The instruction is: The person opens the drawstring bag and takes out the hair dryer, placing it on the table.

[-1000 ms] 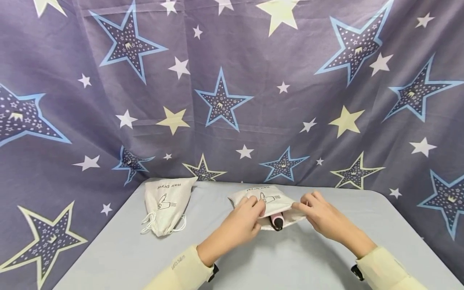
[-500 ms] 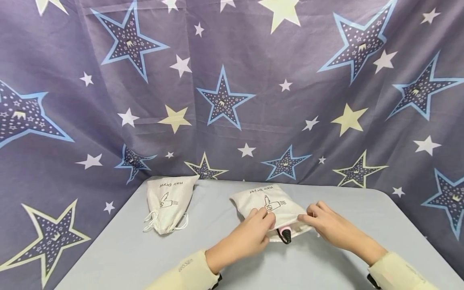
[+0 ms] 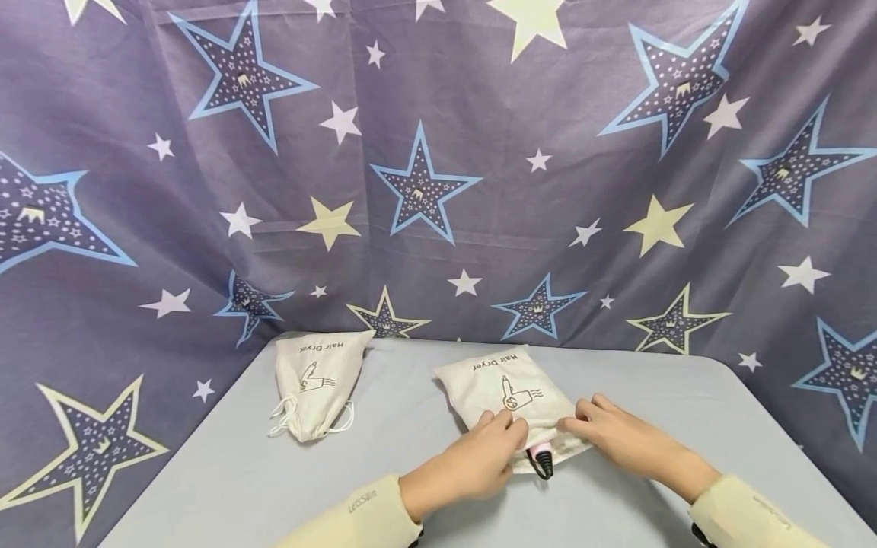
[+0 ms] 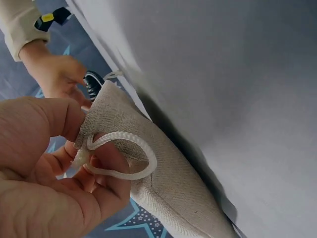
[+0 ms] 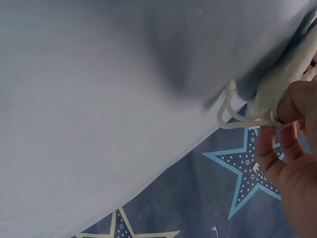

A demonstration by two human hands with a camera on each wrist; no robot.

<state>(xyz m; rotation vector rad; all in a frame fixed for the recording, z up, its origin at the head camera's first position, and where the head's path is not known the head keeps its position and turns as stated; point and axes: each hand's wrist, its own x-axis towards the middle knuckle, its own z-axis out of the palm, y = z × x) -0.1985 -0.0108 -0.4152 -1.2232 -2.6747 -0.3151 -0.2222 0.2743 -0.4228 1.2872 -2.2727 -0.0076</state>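
A cream drawstring bag (image 3: 479, 392) printed "Hair Dryer" lies on the table, its mouth facing me. From that mouth pokes a pink handle end with a black cord guard (image 3: 543, 461); the rest of that item is hidden inside. My left hand (image 3: 479, 459) pinches the left side of the bag's rim. The left wrist view shows a white drawstring loop (image 4: 151, 156) hanging by those fingers. My right hand (image 3: 626, 441) pinches the rim's right corner, where a looped white cord (image 5: 223, 113) sticks out in the right wrist view.
A second cream "Hair Dryer" bag (image 3: 318, 388), its neck drawn together and cords loose, lies at the table's left. The grey-covered table (image 3: 226, 487) meets a purple star-print curtain (image 3: 438, 91) at the back and sides.
Both hands have drawn the bag's mouth toward me and lowered it, so the bag lies flatter with more print showing. The pink handle end has come nearer too. The other bag stays put.
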